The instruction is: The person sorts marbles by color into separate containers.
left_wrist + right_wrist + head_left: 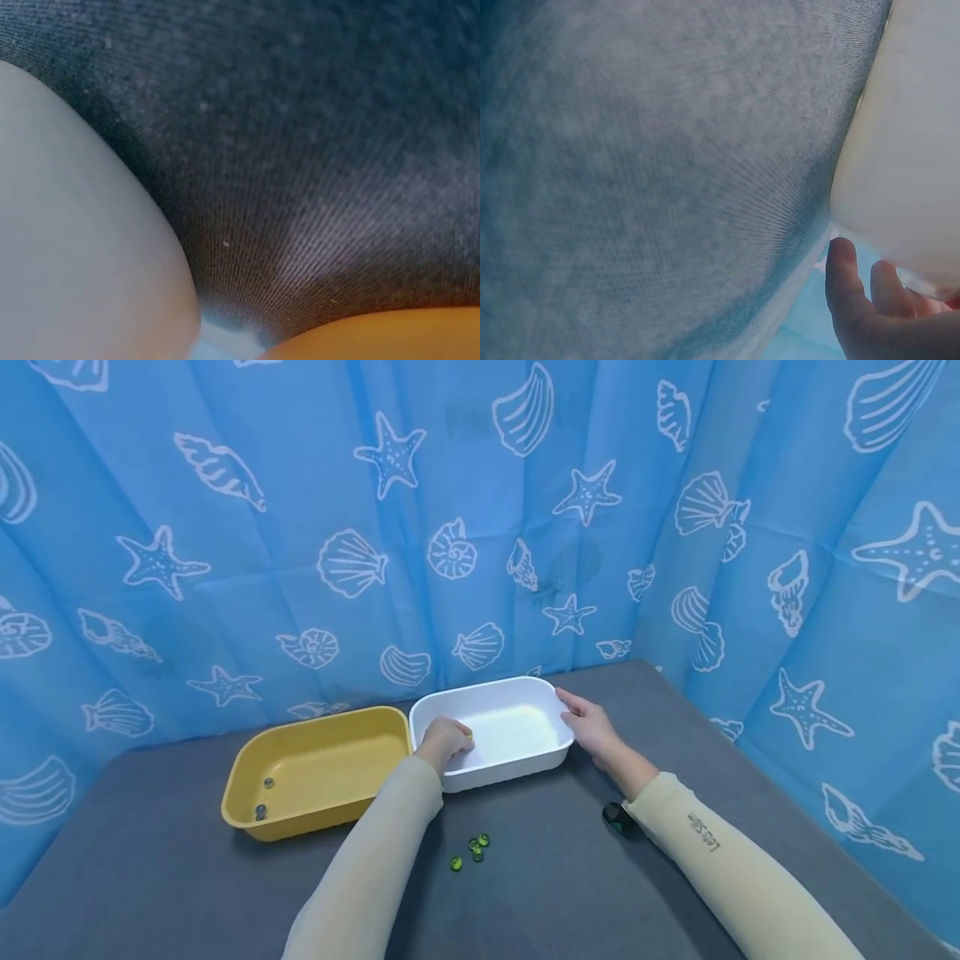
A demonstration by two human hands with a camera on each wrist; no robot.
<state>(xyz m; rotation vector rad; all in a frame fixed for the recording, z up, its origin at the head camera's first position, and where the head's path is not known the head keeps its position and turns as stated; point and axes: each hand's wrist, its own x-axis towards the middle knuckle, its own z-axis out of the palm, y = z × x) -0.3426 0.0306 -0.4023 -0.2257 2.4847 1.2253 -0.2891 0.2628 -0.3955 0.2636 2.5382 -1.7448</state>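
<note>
My left hand (446,740) reaches over the front left of the white basin (504,771), with a small yellow-green marble (469,737) pinched at its fingertips. The right hand (590,724) grips that basin by its right end, thumb side at the rim. In the right wrist view, the curled fingers (847,289) show under the pale basin wall (907,150). Several green marbles (477,854) lie on the grey cloth in front of the white basin. The left wrist view has the white basin (75,225) at left, but no hand.
A yellow basin (322,820) stands left of the white one, nearly touching it, with a few dark grey marbles (260,812) at its left end. Beside the right sleeve is a small black object (618,816). A blue curtain (450,527) hangs behind the grey-covered table (555,893).
</note>
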